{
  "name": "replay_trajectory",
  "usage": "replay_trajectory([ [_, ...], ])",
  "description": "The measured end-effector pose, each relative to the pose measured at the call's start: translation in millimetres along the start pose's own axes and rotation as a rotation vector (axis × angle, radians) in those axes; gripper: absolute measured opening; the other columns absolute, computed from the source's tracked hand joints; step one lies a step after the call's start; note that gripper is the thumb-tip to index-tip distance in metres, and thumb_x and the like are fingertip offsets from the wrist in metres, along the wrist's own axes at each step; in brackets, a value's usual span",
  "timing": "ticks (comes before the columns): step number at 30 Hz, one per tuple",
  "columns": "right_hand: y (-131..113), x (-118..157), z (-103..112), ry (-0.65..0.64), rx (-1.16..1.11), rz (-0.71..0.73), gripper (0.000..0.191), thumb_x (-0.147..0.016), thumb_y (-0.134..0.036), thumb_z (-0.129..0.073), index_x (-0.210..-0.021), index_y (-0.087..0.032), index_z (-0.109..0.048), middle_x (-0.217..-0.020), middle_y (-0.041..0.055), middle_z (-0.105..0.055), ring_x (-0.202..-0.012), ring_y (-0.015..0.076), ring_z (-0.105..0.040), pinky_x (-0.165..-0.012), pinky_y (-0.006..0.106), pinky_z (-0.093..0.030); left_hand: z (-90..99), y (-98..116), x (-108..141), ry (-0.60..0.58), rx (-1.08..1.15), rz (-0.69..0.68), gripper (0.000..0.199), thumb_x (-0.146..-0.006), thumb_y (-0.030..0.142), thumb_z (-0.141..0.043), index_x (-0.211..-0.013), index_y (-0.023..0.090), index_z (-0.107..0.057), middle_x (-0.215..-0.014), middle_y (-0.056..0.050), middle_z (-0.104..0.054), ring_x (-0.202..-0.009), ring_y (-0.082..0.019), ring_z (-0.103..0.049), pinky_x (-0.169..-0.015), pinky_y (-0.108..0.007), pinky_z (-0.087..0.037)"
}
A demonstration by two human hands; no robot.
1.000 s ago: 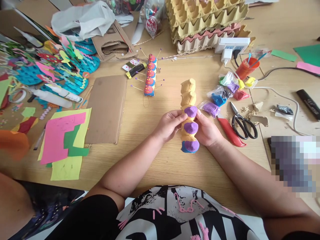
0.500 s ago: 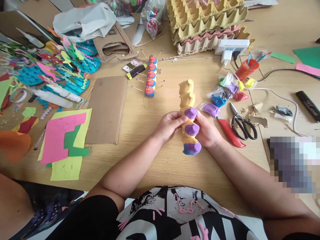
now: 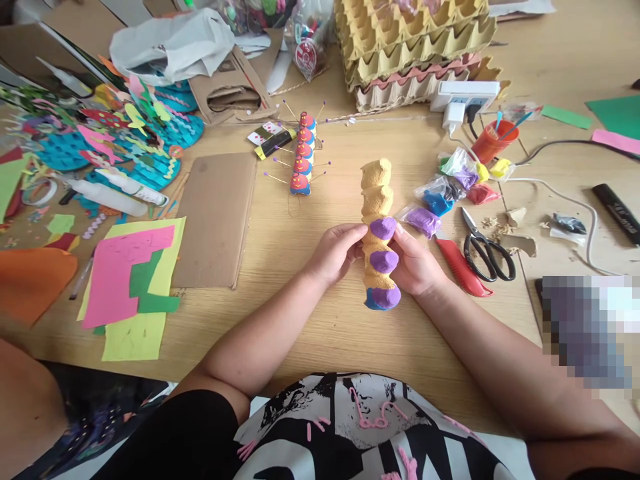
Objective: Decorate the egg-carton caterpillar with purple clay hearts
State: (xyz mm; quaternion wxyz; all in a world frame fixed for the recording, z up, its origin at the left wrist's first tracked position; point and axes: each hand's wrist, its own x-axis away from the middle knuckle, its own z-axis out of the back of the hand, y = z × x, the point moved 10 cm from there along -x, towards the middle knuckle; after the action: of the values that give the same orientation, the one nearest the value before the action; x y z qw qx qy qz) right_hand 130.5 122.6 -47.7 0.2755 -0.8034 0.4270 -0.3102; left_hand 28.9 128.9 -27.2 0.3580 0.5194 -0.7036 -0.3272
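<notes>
A yellow egg-carton strip (image 3: 377,203) is held upright over the table between my two hands. Three of its bumps carry purple clay (image 3: 384,261), and the lowest also has blue clay (image 3: 373,299) on its left side. My left hand (image 3: 340,252) grips the strip's left edge, thumb near the upper purple bump. My right hand (image 3: 414,261) holds the right edge, its fingers partly hidden behind the strip. Beyond it stands a finished-looking red and blue strip (image 3: 303,157) with faces and purple-tipped sticks.
Bags of clay (image 3: 439,200), black scissors (image 3: 487,248), a red cutter (image 3: 463,267) and an orange cup (image 3: 495,140) lie right. Cardboard (image 3: 215,220) and coloured sheets (image 3: 117,277) are left. Egg trays (image 3: 415,60) stack behind. Another person's arm (image 3: 27,400) shows at the left edge.
My left thumb has drawn back slightly from the strip's front to its left edge. The orange sheet at far left has moved a little right.
</notes>
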Motion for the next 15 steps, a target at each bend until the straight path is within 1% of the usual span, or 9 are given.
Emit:
replay_trajectory([
  [3, -1, -1, -1, -0.007, 0.022, 0.018, 0.027, -0.093, -0.057, -0.078, -0.096, -0.031, -0.071, -0.096, 0.0015, -0.076, -0.098, 0.0258, -0.072, -0.098, 0.048, -0.062, 5.0, 0, -1, 0.025, -0.015, -0.015, 0.037, -0.078, 0.052, -0.092, -0.078, 0.017, -0.081, -0.077, -0.003, -0.077, -0.071, -0.015, -0.071, -0.069, -0.028, -0.057],
  [6, -1, -1, -2, -0.007, 0.052, 0.022, 0.029, -0.093, -0.060, -0.077, -0.096, -0.031, -0.072, -0.096, 0.0028, -0.076, -0.102, 0.0278, -0.073, -0.100, 0.051, -0.062, 11.8, -2, -2, 0.058, -0.043, -0.029, 0.036, -0.077, 0.050, -0.093, -0.078, 0.017, -0.081, -0.078, -0.002, -0.078, -0.073, -0.016, -0.072, -0.068, -0.028, -0.057],
  [10, 0, -1, 0, 0.002, 0.059, 0.007, 0.029, -0.093, -0.061, -0.075, -0.095, -0.032, -0.072, -0.098, 0.0028, -0.078, -0.105, 0.0288, -0.073, -0.101, 0.051, -0.062, 15.7, -2, -3, 0.064, -0.080, -0.066, 0.035, -0.079, 0.052, -0.092, -0.079, 0.018, -0.082, -0.080, -0.002, -0.079, -0.076, -0.016, -0.073, -0.068, -0.027, -0.056],
  [15, 1, 0, 1, 0.008, 0.048, -0.003, 0.030, -0.092, -0.061, -0.077, -0.094, -0.032, -0.072, -0.098, 0.0020, -0.078, -0.103, 0.0280, -0.073, -0.101, 0.050, -0.062, 12.5, 1, -1, 0.054, -0.080, -0.085, 0.038, -0.077, 0.054, -0.093, -0.077, 0.018, -0.081, -0.077, -0.001, -0.077, -0.072, -0.015, -0.070, -0.067, -0.026, -0.056],
])
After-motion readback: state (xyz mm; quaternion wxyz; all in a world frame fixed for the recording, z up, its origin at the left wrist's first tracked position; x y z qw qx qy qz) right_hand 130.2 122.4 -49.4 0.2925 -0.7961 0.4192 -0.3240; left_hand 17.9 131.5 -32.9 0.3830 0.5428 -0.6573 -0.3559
